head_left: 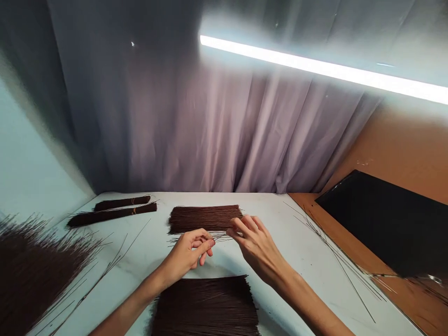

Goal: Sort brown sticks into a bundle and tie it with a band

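My left hand (pixel 194 249) is closed in a pinch above the middle of the white table, with the ends of a few thin brown sticks (pixel 220 237) at its fingertips. From there the sticks run across to my right hand (pixel 250 240), whose thumb and fingers are bent together around their other end. Just behind both hands lies a flat, even row of dark brown sticks (pixel 205 218), with several loose ones along its front edge. Nearer to me, below my hands, is a larger dense layer of the same sticks (pixel 206 305).
Two tied bundles of sticks (pixel 112 214) lie at the back left. A big brushy heap (pixel 38 275) fills the left front. Loose sticks (pixel 336 249) cross the table's right edge, beside a black panel (pixel 385 224). Behind hangs a grey curtain (pixel 210 116) under a tube light (pixel 315 67).
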The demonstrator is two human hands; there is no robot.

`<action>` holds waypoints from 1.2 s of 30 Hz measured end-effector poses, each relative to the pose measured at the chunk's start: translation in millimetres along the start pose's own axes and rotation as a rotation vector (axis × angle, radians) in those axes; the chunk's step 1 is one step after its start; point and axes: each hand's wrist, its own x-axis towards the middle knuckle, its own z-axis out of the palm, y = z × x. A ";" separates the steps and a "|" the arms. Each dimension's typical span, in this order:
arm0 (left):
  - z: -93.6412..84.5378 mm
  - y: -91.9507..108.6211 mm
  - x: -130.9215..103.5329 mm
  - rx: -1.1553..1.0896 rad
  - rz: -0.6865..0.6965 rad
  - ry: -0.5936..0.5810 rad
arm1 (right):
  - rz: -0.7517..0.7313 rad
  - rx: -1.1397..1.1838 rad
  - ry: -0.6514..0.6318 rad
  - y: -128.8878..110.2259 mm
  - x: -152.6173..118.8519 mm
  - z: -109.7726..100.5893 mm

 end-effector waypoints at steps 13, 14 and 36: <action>-8.1 9.1 -2.5 -0.041 -0.051 -0.030 | 0.766 1.376 -0.232 58.5 -12.0 -3.1; -8.0 8.5 -2.0 -0.039 -0.054 -0.032 | 0.776 1.396 -0.214 58.1 -11.1 -2.3; 18.4 15.6 -5.9 -0.206 0.033 0.013 | 0.847 1.541 0.212 -52.1 3.1 14.4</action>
